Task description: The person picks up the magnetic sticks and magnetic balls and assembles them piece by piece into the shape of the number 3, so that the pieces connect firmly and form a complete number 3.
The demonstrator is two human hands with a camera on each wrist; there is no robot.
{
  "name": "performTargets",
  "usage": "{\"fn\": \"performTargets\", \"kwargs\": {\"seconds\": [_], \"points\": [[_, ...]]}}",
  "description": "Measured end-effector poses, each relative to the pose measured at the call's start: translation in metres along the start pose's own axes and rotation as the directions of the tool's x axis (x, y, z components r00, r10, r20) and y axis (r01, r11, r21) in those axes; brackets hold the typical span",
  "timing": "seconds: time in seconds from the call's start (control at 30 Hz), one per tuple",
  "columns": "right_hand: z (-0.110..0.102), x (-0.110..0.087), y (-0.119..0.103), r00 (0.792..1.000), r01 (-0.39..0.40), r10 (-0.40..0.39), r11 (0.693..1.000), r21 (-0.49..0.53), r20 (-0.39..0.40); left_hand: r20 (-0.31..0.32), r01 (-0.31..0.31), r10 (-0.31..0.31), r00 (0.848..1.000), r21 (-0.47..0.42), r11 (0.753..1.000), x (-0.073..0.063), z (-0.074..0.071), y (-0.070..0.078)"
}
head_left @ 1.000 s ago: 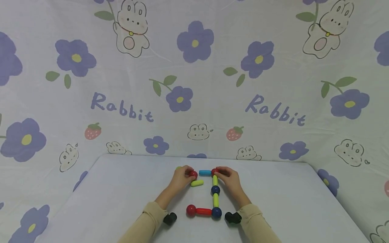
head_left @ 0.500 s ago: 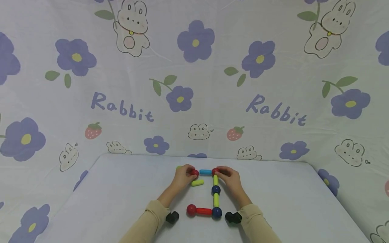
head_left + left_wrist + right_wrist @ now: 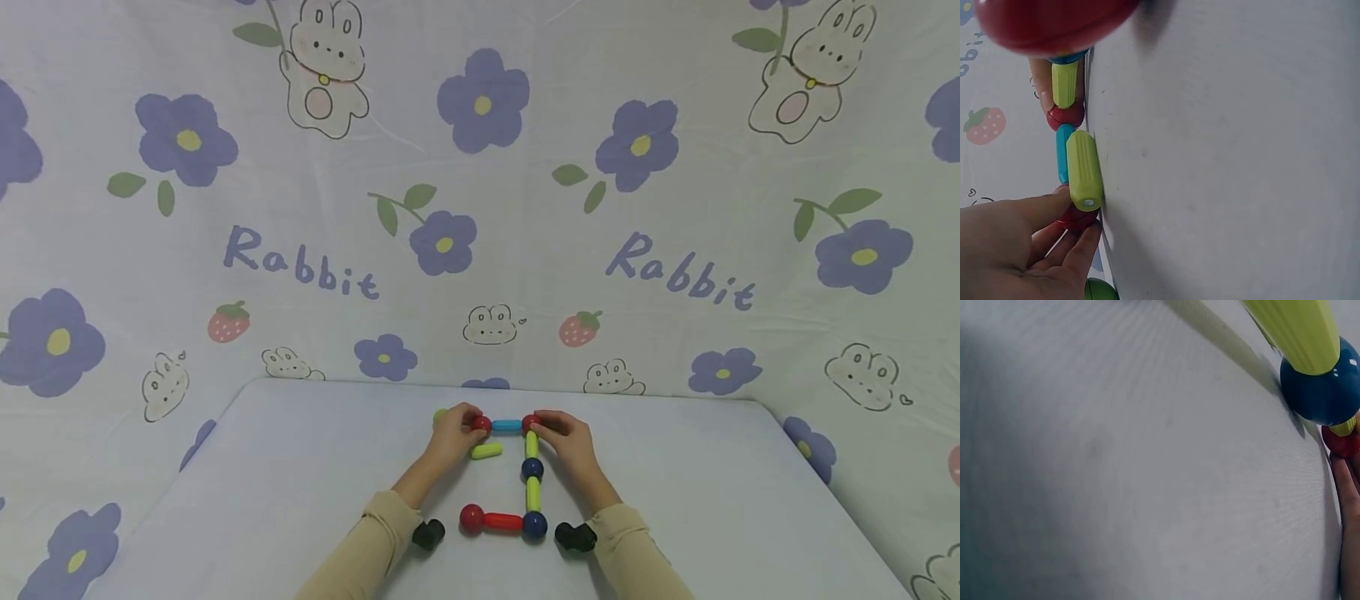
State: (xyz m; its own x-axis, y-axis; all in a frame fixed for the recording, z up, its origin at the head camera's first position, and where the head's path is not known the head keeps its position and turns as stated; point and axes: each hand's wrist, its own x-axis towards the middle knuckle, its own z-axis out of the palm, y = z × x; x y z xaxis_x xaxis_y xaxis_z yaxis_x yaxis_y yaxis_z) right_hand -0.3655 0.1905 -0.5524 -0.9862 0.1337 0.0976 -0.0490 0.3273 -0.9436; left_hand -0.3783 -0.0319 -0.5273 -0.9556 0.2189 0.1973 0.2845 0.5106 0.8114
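Observation:
My left hand (image 3: pixel 452 439) grips a red ball (image 3: pixel 482 426) against the left end of a light-blue toy rod (image 3: pixel 507 425). At that rod's other end, my right hand (image 3: pixel 568 440) holds a second red ball (image 3: pixel 530 423). From there a yellow-green rod (image 3: pixel 532 446), a dark-blue ball (image 3: pixel 532 469), another yellow-green rod (image 3: pixel 533 495) and another dark-blue ball (image 3: pixel 535 525) run toward me in line. A red rod (image 3: pixel 503 522) leads left to a third red ball (image 3: pixel 472 518). In the left wrist view, fingers curl round the red ball (image 3: pixel 1077 217) behind a yellow-green rod (image 3: pixel 1085 169).
A loose yellow-green rod (image 3: pixel 487 451) lies on the white table (image 3: pixel 315 475) just below the left hand's fingers. Behind that hand a green ball (image 3: pixel 440 414) is partly hidden. Dark wrist cameras (image 3: pixel 428 535) sit by both sleeves, and a printed cloth (image 3: pixel 480 192) hangs behind the table.
The left hand has moved slightly right and back with its red ball, closing the gap to the light-blue rod, which the ball now meets. The right hand stays at its red ball.

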Motion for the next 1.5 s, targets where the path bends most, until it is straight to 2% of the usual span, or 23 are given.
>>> {"fn": "performTargets", "kwargs": {"seconds": [0.27,0.5,0.73,0.97,1.2,1.3,1.4,1.47,1.5], "points": [[0.0,0.001,0.0,1.0,-0.002,0.002,1.0,0.002,-0.006,-0.004,-0.001,0.001,1.0,-0.01,1.0,0.003,0.002,0.0],[0.0,0.0,-0.001,1.0,-0.003,0.003,1.0,0.006,-0.004,-0.008,-0.004,0.004,1.0,0.022,1.0,0.004,0.003,-0.001],[0.001,0.0,-0.001,1.0,-0.004,0.004,1.0,0.011,-0.012,0.002,-0.014,0.014,1.0,0.011,1.0,0.002,0.002,0.0],[0.001,0.001,0.001,1.0,0.003,-0.003,0.999,0.032,0.0,-0.015,-0.066,0.066,0.998,0.027,0.997,-0.001,0.0,0.001],[0.0,0.002,0.002,1.0,-0.005,0.005,1.0,0.018,-0.003,-0.036,-0.083,0.083,0.996,0.011,0.997,-0.006,-0.001,0.005],[0.0,0.001,0.002,1.0,-0.007,0.007,1.0,0.018,-0.004,-0.071,-0.138,0.138,0.988,0.007,0.99,-0.009,-0.003,0.004],[0.0,0.001,0.002,1.0,-0.011,0.011,1.0,0.025,-0.004,-0.115,-0.203,0.206,0.972,0.031,0.979,-0.013,-0.005,0.003],[0.0,0.001,0.002,1.0,-0.007,0.007,0.999,0.032,-0.005,-0.127,-0.221,0.222,0.967,0.024,0.975,-0.015,-0.006,0.002],[0.0,0.001,0.002,1.0,-0.005,0.005,1.0,0.031,-0.005,-0.124,-0.213,0.213,0.969,0.009,0.977,-0.016,-0.006,0.003]]}}
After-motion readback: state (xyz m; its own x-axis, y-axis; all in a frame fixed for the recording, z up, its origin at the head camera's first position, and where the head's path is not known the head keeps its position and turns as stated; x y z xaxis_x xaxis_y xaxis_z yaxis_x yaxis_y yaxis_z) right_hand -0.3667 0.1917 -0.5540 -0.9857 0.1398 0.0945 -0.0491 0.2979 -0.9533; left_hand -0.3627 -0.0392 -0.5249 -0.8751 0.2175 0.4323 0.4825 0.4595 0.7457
